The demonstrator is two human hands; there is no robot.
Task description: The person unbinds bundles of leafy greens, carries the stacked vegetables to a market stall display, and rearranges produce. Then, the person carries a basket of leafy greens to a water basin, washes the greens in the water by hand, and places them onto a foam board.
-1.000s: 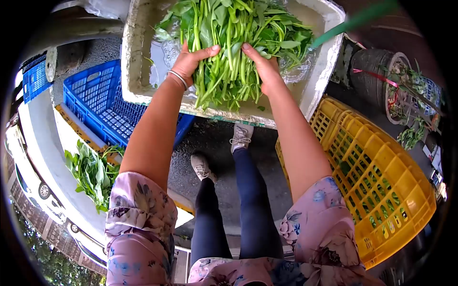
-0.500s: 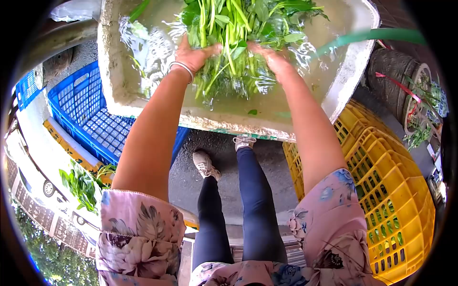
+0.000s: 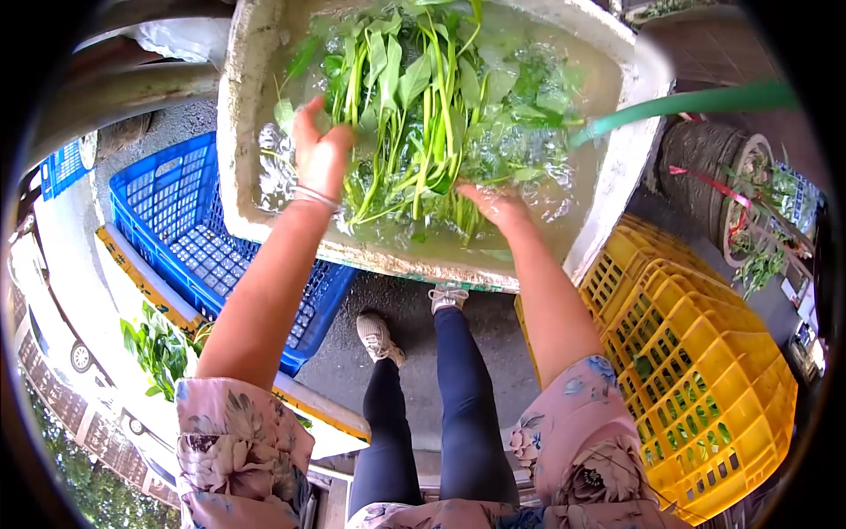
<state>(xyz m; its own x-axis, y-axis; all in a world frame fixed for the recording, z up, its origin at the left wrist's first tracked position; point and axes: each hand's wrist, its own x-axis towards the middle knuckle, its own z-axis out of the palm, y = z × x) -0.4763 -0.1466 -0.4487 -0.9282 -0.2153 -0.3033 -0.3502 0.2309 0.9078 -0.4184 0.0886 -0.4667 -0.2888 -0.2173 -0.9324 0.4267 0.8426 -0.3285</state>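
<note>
Long-stemmed leafy greens, likely water spinach (image 3: 432, 115), lie in cloudy water inside a white foam tub (image 3: 652, 66), stem ends toward me. On the left side of the bunch, my left hand (image 3: 322, 159) is open at the water's surface, thumb and fingers apart, with a bracelet at its wrist. My right hand (image 3: 498, 207) is partly under water at the lower right of the bunch. Its fingers appear closed around some stem ends, though the water and greens partly hide them. A green hose (image 3: 687, 104) reaches over the tub's right side into the water.
A blue plastic crate (image 3: 207, 256) stands below left of the tub. Stacked yellow crates (image 3: 696, 370) with greens inside are at the right. More greens (image 3: 159, 348) lie at the lower left. A potted plant (image 3: 709, 185) stands beyond the yellow crates.
The greens have come down toward me and now lie flatter in the water. My left hand has let go of the bunch and moved left; my right hand has shifted toward the stem ends.
</note>
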